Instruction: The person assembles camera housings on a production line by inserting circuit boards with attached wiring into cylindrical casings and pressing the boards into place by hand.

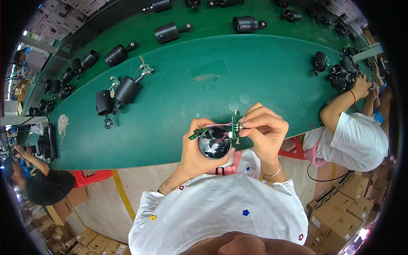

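My left hand [190, 148] is wrapped round a black cylindrical housing [215, 154], its open end facing up. Wires run out of the housing to a green circuit board [236, 129], which my right hand [265, 131] pinches by its edge, just right of the housing. A smaller green board [197, 134] on a pink-white lead rests at the housing's left rim, near my left thumb. Two more black housings, one upright-looking [104, 103] and one tilted [127, 90], lie on the green table to the left with boards and wires hanging out.
A row of black housings with round brackets [166, 33] lies along the far green belt. Small pale parts [63, 125] are heaped at the table's left end. At right, a co-worker in a white shirt [357, 140] handles a cluster of black units [340, 76]. Cardboard boxes [335, 208] stand behind.
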A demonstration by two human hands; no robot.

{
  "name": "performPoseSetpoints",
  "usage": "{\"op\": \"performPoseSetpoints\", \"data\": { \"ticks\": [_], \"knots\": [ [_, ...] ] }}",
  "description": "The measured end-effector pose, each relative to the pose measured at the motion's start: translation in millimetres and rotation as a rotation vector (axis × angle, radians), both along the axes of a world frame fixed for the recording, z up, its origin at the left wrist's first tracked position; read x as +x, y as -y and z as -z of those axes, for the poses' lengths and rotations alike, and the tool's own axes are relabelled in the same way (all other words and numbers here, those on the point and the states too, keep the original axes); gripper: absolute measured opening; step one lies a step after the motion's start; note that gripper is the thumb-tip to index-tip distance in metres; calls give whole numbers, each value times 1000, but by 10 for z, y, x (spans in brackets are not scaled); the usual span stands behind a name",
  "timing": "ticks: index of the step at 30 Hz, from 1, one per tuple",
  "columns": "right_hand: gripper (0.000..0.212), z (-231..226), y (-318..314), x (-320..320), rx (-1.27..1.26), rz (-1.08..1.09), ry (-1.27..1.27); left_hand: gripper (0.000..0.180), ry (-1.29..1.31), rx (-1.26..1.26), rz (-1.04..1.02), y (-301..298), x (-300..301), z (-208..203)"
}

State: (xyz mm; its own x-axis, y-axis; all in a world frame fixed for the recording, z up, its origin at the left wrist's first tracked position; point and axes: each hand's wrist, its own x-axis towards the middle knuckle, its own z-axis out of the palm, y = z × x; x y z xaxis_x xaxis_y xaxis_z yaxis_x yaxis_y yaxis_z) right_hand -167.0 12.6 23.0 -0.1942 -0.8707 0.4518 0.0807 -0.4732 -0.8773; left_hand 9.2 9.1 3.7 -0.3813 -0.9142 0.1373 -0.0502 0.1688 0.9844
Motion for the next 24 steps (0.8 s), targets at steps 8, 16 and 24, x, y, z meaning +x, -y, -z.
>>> {"op": "performPoseSetpoints", "data": {
  "ticks": [8, 16, 24],
  "knots": [
    [18, -11, 6, -2, -27, 92, -119, 69, -116, 140, 82, 14, -28, 112],
    [19, -36, -70, 39, -84, 22, -162, 74, 89, 20, 44, 90, -89, 78],
    [19, -54, -124, 63, -173, 38, -332, 59, -134, -60, -128, 72, -238, 80]
  ]
}}
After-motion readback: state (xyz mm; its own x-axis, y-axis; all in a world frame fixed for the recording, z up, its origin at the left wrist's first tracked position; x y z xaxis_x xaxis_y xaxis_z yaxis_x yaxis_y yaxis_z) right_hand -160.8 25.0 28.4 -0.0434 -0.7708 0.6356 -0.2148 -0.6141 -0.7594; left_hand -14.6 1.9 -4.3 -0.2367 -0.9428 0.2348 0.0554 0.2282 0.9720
